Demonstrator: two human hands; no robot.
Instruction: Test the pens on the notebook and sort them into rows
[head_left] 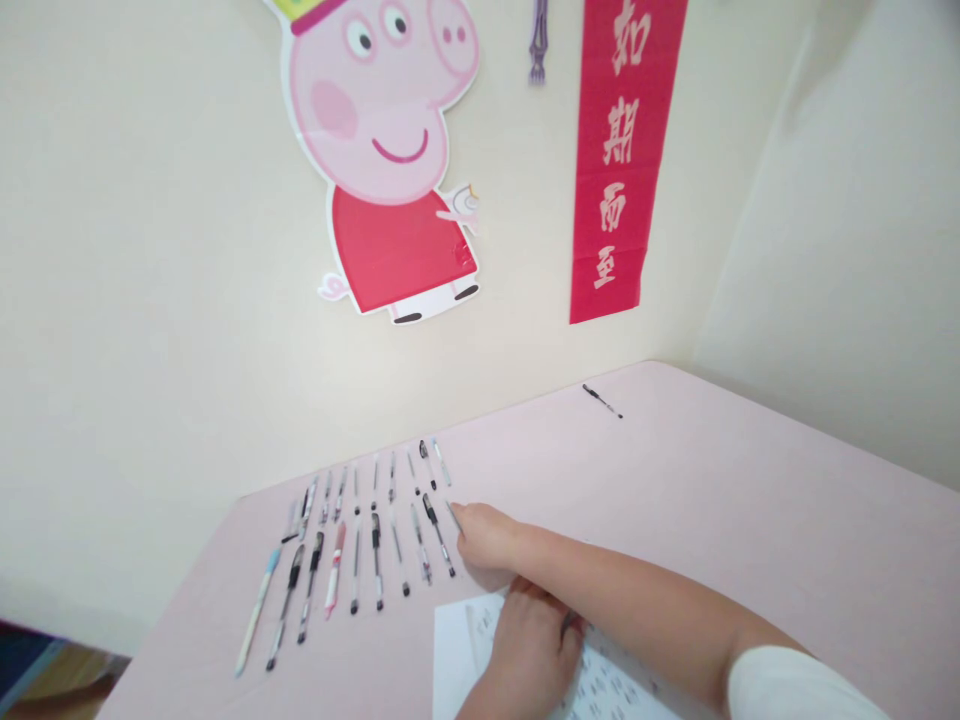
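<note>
My right hand reaches left across the table, its fingers closed on a thin pen at the right end of the lower row of pens. Beside it lies a black-capped pen. Beneath my right forearm, my left hand rests on a sheet of paper covered partly with dark handwriting. The left fingers are curled around something dark and small, mostly hidden, that I cannot make out. Two rows of pens, including a pink pen and a pale blue-and-white pen, are laid side by side on the left.
The table has a pale pink cover. One black pen lies apart near the back edge. On the wall hang a pink pig cutout and a red banner with white characters.
</note>
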